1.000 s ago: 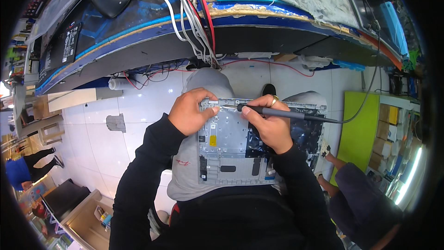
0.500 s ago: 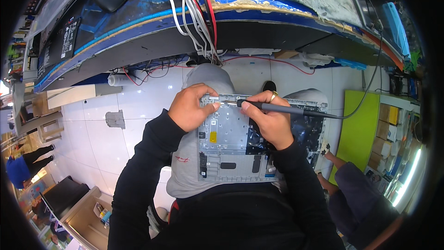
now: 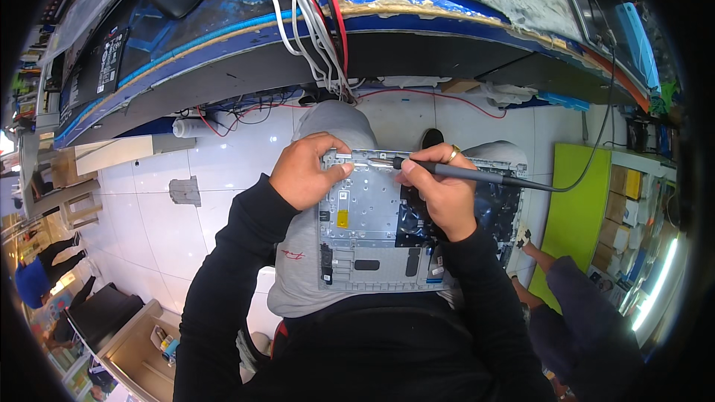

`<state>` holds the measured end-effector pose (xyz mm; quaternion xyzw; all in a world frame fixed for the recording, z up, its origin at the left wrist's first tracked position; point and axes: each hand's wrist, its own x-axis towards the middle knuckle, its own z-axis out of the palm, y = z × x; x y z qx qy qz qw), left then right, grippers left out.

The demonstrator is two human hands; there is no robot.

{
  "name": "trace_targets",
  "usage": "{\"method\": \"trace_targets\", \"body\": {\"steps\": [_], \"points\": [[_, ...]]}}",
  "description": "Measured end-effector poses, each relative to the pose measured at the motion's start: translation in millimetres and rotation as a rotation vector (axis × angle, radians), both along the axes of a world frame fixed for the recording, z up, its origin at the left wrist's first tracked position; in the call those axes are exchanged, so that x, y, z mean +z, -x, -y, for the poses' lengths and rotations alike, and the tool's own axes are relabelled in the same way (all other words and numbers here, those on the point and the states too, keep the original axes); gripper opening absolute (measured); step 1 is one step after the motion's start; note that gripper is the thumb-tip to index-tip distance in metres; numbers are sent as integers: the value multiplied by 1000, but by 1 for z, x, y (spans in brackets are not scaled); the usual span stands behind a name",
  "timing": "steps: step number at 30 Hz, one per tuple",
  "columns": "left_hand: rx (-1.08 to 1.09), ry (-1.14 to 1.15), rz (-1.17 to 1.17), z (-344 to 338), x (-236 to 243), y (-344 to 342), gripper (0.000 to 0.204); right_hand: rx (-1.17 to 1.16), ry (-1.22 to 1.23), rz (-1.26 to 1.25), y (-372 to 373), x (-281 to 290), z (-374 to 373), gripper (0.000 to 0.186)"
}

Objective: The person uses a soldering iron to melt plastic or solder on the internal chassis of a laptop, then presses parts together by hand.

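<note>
A firm corner and a light touch

A grey, laptop-style panel lies across the person's lap, its far edge toward the tabletop. The left hand pinches it at the far-left corner, thumb on the upper face. The right hand grips a corded, pen-shaped tool in a pencil hold; its metal tip points left, toward that thumb, just inside the far edge. Whether the tip touches the panel cannot be told.

To do this well, the left pinch should be firm, since a lap gives soft support. The tool looks like a soldering iron; if hot, the thumb would be safer farther from its line. Light, low-angled strokes should spare the panel, away from the black film on its right half. Slack in the cord helps prevent tugging.
</note>
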<state>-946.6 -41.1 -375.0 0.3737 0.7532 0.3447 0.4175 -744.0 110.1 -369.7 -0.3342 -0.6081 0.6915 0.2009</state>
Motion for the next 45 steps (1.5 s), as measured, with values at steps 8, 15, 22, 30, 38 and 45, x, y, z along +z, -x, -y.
{"method": "trace_targets", "body": {"steps": [8, 15, 22, 30, 38, 45], "points": [[-4, -40, -13, -4, 1, 6, 28, -69, 36, -37, 0, 10, -10, 13], [5, -13, -6, -7, 21, 4, 28, -51, 0, -20, -4, 23, -16, 13], [-11, -12, -9, -11, 26, 3, 28, -9, -18, -19, -7, 25, -20, 12], [-16, 35, -3, -6, 22, 3, 30, -78, 61, -72, -7, 21, -12, 13], [-43, 5, -5, 0, 17, 5, 30, -71, 41, -52, -7, 23, -9, 13], [-85, -12, 160, 9, 11, 9, 39, -59, 44, -46, -9, 28, -8, 13]]}}
